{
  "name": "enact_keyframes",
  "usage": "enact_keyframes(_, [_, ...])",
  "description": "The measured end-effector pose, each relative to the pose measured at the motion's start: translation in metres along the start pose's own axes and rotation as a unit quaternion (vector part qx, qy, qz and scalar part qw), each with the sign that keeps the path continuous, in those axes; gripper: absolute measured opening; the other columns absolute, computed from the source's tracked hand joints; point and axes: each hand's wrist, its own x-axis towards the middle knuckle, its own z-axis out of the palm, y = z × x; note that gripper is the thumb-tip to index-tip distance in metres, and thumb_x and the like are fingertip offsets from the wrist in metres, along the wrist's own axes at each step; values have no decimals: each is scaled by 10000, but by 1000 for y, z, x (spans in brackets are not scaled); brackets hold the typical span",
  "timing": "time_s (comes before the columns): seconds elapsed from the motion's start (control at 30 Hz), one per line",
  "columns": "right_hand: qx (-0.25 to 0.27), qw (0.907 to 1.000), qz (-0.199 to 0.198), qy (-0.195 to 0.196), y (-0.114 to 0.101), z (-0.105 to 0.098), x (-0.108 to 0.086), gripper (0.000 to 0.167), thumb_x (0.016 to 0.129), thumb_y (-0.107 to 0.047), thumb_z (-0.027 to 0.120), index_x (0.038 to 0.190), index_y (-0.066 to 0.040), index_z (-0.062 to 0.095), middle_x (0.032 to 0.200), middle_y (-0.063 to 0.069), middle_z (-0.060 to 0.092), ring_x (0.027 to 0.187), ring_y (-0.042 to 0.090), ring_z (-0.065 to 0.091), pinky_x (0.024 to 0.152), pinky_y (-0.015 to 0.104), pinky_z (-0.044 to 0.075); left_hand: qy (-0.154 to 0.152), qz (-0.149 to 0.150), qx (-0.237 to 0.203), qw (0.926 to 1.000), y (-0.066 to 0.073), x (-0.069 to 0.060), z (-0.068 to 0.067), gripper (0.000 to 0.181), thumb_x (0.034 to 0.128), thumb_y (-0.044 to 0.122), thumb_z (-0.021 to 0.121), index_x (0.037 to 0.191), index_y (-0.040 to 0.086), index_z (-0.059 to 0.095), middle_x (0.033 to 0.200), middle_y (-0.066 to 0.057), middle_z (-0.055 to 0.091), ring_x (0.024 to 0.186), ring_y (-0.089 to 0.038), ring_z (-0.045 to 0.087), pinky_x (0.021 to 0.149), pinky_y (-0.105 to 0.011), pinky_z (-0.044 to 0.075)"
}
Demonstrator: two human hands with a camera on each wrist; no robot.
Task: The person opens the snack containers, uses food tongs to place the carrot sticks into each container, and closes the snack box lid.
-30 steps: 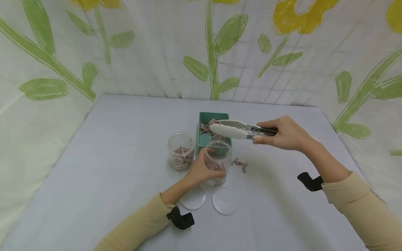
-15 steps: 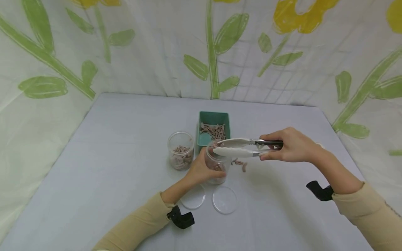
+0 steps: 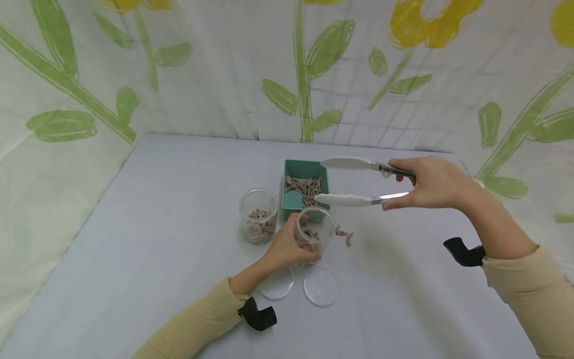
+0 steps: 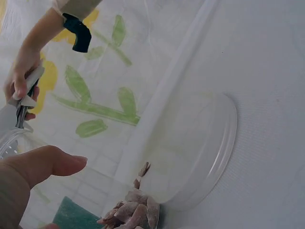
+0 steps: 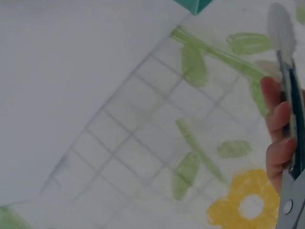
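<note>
2 hands: the left hand (image 3: 289, 244) curls round a clear jar (image 3: 324, 232); its fingers behind the wall are hard to make out. The right hand (image 3: 432, 182) grips the tongs (image 3: 347, 201), thumb and fingers spread apart.
Tongs: wide apart, 1 white tip overlapping the green tray (image 3: 293, 201), 1 near its far right corner.
Held jar: just before the tray; touching or not, I cannot tell. The thumb partly covers the brown pieces (image 3: 311, 234) inside.
Second jar (image 3: 258, 219): on the worktop (image 3: 179, 229), left of the tray.
Loose pieces (image 3: 349, 239): right of the held jar, partly hidden.
Lids (image 3: 320, 286): 2, 1 partly covered by the left wrist.
Right wrist view: cuts off tongs and tray.
</note>
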Motion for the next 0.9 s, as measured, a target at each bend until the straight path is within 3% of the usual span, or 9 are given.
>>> enact_keyframes(0.13, [-1026, 9945, 204, -110, -12, -21, 24, 1010, 650, -641, 788, 1382, -12, 488, 1197, 188, 632, 1012, 381, 606, 768, 556, 493, -16, 74, 66, 9999, -2, -2, -2, 802, 635, 78, 870, 1309, 27, 439, 1329, -189, 521, 1199, -345, 517, 990, -507, 421])
enact_keyframes(0.2, [-1406, 9895, 199, -286, -22, -29, 39, 1031, 654, -623, 793, 1416, -20, 448, 1288, 222, 581, 1095, 421, 575, 796, 581, 483, -15, 95, 107, 9999, -3, -2, -3, 803, 635, 82, 871, 1308, 27, 436, 1326, -190, 521, 1194, -345, 519, 986, -508, 423])
enact_keyframes(0.33, [-2273, 9712, -147, -701, -51, -34, 71, 969, 649, -556, 826, 1391, -44, 473, 1239, 171, 605, 1020, 371, 606, 715, 527, 514, -20, 111, 96, 9999, -3, -2, -3, 795, 628, 74, 870, 1297, 19, 444, 1313, -199, 530, 1184, -345, 526, 986, -500, 424])
enact_keyframes(0.5, [-3177, 9421, -471, -963, -81, -23, 101, 706, 599, -483, 875, 1103, -46, 647, 926, 73, 653, 760, 250, 602, 604, 417, 495, -103, 65, 77, 9999, -2, -2, -1, 787, 632, 75, 867, 1290, 25, 439, 1310, -208, 531, 1177, -344, 528, 977, -493, 430])
enact_keyframes(0.6, [-3550, 9273, -512, -1070, -91, -12, 113, 642, 571, -486, 886, 1022, -73, 689, 855, 52, 651, 674, 209, 545, 583, 365, 466, -172, 11, 83, 9998, -2, -1, 0, 788, 644, 85, 864, 1299, 36, 428, 1311, -206, 531, 1182, -332, 524, 974, -481, 431])
enact_keyframes(0.8, [-4024, 9036, -702, -1292, -104, 7, 124, 720, 560, -558, 868, 1091, -104, 691, 930, 57, 662, 734, 214, 560, 681, 372, 519, -209, 72, 98, 9997, -2, -2, -1, 780, 651, 97, 858, 1295, 37, 420, 1318, -169, 531, 1199, -308, 520, 988, -464, 430])
enact_keyframes(0.9, [-4157, 8990, -643, -1216, -107, 15, 126, 707, 568, -560, 861, 1078, -101, 693, 911, 63, 657, 753, 222, 574, 692, 369, 524, -214, 98, 142, 9996, -2, -2, -3, 780, 655, 109, 857, 1294, 41, 416, 1319, -153, 532, 1195, -296, 525, 980, -451, 436])
